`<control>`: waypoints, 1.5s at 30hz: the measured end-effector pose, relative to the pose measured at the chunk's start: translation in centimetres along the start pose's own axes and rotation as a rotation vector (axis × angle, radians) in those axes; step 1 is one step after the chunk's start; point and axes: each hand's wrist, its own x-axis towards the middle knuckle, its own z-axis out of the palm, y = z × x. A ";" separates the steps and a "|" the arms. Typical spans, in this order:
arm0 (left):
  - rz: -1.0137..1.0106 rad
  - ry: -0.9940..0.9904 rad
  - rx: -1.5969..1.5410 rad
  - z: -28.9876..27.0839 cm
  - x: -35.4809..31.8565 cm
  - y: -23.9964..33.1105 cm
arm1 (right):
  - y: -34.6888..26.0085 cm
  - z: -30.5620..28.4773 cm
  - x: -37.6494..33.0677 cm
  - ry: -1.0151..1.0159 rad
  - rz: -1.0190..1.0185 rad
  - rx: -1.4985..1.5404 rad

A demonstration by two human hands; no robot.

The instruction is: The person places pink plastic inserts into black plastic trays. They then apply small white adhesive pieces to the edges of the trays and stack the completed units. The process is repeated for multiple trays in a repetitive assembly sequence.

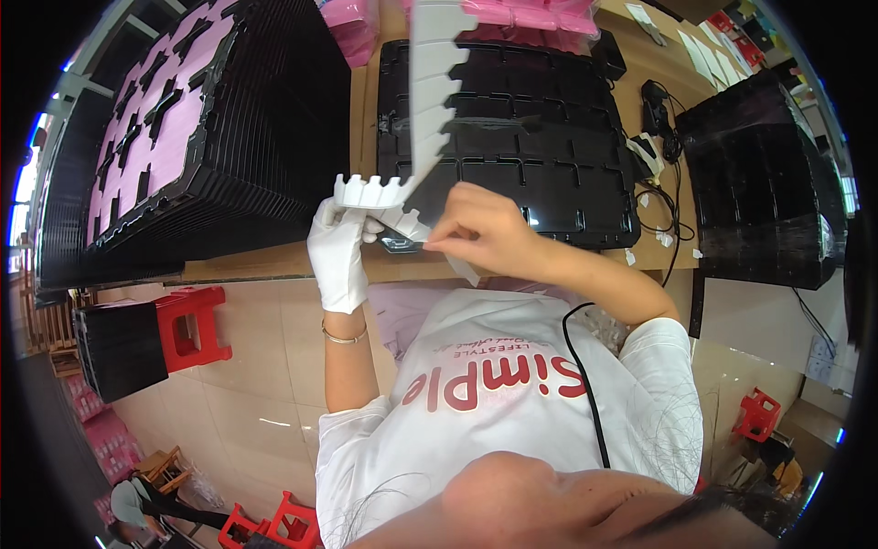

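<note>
A long white strip with a notched edge [432, 101] rises from my hands over the black tray and folds back at its lower end. My left hand [337, 261], in a white glove, is closed round the folded part at the tray's near left corner. Bare, my right hand [485, 229] pinches the strip's lower end between thumb and fingertips. Below those fingers hangs a pale flap [463, 269]; I cannot tell whether it belongs to the same strip. Beneath the strip lies the wide black moulded tray [549, 137] with cross-shaped ridges.
A tall stack of black trays [274, 119] with a pink top stands at the left. Another wrapped black stack [759, 174] is at the right. Cables [675, 197] and white scraps lie on the brown table [663, 261]. Pink packages [530, 18] sit behind. Red stools [192, 328] stand below.
</note>
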 end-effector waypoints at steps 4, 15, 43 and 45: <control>-0.039 0.090 0.039 -0.9 -0.9 -0.1 | 1.7 -1.4 2.9 -0.230 0.287 0.029; -0.063 0.076 0.044 -1.3 -1.9 0.0 | 4.9 -0.2 4.8 -0.364 0.197 -0.297; -0.047 0.035 0.062 -1.0 -1.9 0.0 | 3.5 0.0 4.2 -0.363 0.033 -0.216; -0.048 0.045 0.058 -0.8 -2.1 0.4 | 1.8 -1.3 3.5 -0.483 0.141 -0.036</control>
